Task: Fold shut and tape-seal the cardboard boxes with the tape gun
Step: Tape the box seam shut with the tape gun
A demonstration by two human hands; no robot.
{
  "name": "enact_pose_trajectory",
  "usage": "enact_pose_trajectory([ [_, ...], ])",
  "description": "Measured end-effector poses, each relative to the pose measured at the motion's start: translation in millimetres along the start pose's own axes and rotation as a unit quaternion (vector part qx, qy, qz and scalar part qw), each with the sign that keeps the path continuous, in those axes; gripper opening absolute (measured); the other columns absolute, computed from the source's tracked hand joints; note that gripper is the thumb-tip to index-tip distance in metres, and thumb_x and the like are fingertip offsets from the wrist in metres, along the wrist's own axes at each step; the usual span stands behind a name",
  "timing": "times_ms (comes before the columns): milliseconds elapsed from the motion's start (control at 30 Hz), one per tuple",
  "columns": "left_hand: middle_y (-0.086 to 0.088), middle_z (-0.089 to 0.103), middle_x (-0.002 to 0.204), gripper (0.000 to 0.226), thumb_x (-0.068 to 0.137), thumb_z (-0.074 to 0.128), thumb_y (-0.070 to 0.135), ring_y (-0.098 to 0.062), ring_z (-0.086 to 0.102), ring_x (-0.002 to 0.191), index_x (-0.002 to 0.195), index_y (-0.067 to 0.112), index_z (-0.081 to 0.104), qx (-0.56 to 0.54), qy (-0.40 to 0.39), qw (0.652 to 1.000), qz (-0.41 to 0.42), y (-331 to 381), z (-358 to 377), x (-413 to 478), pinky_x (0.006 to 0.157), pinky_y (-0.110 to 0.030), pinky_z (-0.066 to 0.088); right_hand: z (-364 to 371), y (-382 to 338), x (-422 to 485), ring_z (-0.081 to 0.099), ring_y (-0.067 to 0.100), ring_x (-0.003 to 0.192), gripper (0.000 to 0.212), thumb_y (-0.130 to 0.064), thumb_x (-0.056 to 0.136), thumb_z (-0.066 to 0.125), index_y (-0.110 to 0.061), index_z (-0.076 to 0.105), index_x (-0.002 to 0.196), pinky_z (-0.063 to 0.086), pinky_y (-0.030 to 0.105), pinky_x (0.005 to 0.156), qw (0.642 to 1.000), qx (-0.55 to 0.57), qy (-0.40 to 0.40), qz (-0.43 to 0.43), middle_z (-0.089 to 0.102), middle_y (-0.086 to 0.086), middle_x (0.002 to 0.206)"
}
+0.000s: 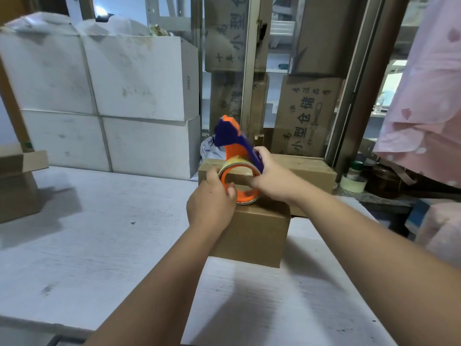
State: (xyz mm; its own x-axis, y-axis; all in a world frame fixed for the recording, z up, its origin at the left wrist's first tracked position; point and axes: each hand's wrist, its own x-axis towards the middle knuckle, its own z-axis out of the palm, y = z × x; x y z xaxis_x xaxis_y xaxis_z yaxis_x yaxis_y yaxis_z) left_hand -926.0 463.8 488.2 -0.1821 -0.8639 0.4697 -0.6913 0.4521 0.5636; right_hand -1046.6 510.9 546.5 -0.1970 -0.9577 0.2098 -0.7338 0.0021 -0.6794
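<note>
Two bare forearms [249,283] reach in from the bottom edge over a white table [99,245]. At its far left side stands a stack of white cartons [124,96]. Brown printed cartons [304,116] are piled behind the middle, and a pink cloth [429,96] hangs at the right. A closed cardboard box [252,236] sits on the table in the centre, with a second box [306,171] touching its far side. The orange and blue tape gun [234,146] is held just above the near box's top, its head tilted upward and blurred. The right hand [273,179] is wrapped round the gun's blue handle. The left hand [210,203] has fingers curled on the edge of the tape roll [239,181] mounted in the gun, thumb against its orange hub
</note>
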Motion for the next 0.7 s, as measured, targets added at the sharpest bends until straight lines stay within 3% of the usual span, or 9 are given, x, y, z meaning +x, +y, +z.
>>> enact_pose_trajectory([
  [67,-0.003,0.061,0.112,0.047,0.098,0.040,0.042,-0.016,0.052,0.082,0.139,0.020,0.031,0.003,-0.004,1.000,0.003,0,-1,0,0.065,-0.026,0.038,10,11,-5,0.060,0.017,0.094,0.057,-0.006,0.080,0.064,-0.032,0.032,0.120,0.051,0.037,0.087,0.997,0.070,0.044,0.009,0.059,-0.002,0.105],
  [167,-0.004,0.060,0.118,0.052,0.097,0.039,0.046,-0.023,0.060,0.098,0.141,0.021,0.027,0.010,0.002,1.000,0.007,-2,-1,-2,0.068,-0.028,0.040,20,17,-7,0.059,0.020,0.096,0.058,-0.009,0.078,0.066,-0.029,0.034,0.122,0.049,0.033,0.085,0.992,0.073,0.108,0.004,0.060,-0.002,0.107],
  [367,-0.005,0.059,0.122,0.086,0.091,0.042,0.058,-0.024,0.060,0.102,0.150,0.020,-0.007,0.027,0.031,0.999,0.009,-2,5,-7,0.068,-0.031,0.043,2,14,-1,0.060,0.019,0.096,0.057,-0.011,0.083,0.061,-0.033,0.034,0.129,0.052,0.035,0.082,0.998,0.025,0.064,-0.004,0.060,-0.002,0.109],
  [467,-0.005,0.059,0.123,0.095,0.087,0.039,0.066,-0.024,0.059,0.106,0.149,0.019,-0.015,0.040,0.013,0.999,0.002,-2,6,-6,0.068,-0.029,0.042,-2,12,2,0.059,0.018,0.098,0.062,-0.010,0.085,0.059,-0.034,0.031,0.135,0.053,0.034,0.082,0.999,0.008,0.052,-0.010,0.058,-0.002,0.113],
  [600,-0.006,0.058,0.126,0.098,0.083,0.031,0.074,-0.025,0.060,0.106,0.149,0.019,-0.015,0.075,-0.014,0.997,0.006,-4,7,-4,0.068,-0.033,0.047,-2,9,8,0.058,0.020,0.098,0.060,-0.005,0.088,0.055,-0.032,0.031,0.136,0.054,0.033,0.077,0.998,-0.010,0.054,-0.023,0.056,0.000,0.116],
  [700,-0.006,0.054,0.133,0.095,0.083,0.029,0.076,-0.025,0.055,0.115,0.152,0.017,-0.002,0.107,-0.042,0.993,0.011,-4,6,-2,0.074,-0.035,0.050,-6,6,9,0.057,0.019,0.100,0.061,-0.002,0.089,0.054,-0.032,0.034,0.138,0.055,0.030,0.072,0.998,-0.024,0.061,-0.017,0.055,-0.001,0.122],
])
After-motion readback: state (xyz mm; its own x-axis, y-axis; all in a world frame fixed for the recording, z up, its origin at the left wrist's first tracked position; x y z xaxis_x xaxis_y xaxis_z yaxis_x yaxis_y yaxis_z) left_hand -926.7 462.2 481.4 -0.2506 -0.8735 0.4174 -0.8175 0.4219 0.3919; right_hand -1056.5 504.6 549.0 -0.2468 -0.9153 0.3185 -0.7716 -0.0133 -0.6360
